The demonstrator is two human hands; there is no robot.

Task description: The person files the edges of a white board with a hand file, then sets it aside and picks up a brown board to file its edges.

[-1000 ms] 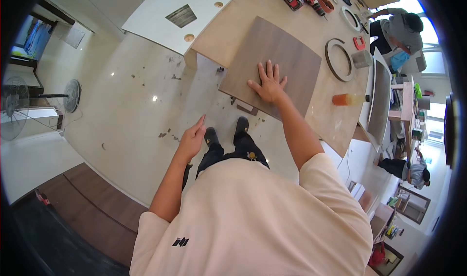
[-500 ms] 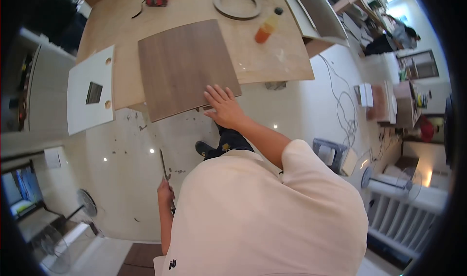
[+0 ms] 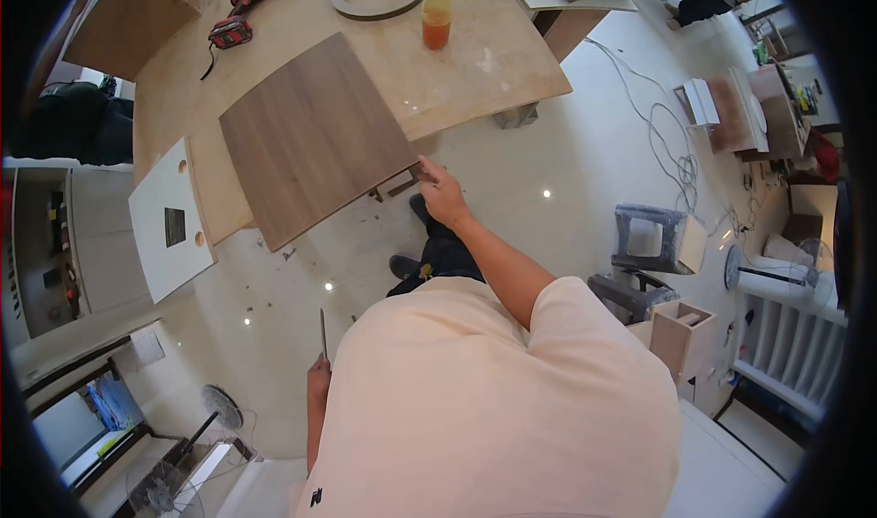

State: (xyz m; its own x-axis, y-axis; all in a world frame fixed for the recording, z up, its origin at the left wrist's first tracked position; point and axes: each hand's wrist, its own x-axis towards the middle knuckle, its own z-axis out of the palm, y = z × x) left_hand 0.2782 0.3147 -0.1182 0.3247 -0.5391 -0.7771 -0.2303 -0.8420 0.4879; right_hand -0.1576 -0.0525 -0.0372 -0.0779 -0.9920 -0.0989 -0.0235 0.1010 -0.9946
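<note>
My left hand (image 3: 318, 376) hangs low beside my body, its fingers wrapped round a long thin file (image 3: 322, 333) that points away from me. A brown wood-grain panel (image 3: 315, 139) lies aslant on the workbench, its near edge jutting past the bench. At the panel's near right corner is my right hand (image 3: 441, 196), fingers bent at the edge; part of its grip is hidden. Left of the panel rests a white board (image 3: 164, 189) with a square cutout and two round holes.
The plywood workbench (image 3: 512, 79) also bears a red cordless drill (image 3: 230, 31), a ring (image 3: 343, 6) and a bottle of orange liquid (image 3: 437, 26). Cables (image 3: 671, 143), a grey stool (image 3: 653, 237) and a wooden box (image 3: 681, 335) are on the floor at right. Other people stand at the upper left and upper right.
My right hand has moved from lying flat on the panel's top to its near right corner. The view has shifted and turned. The file stays in my left hand.
</note>
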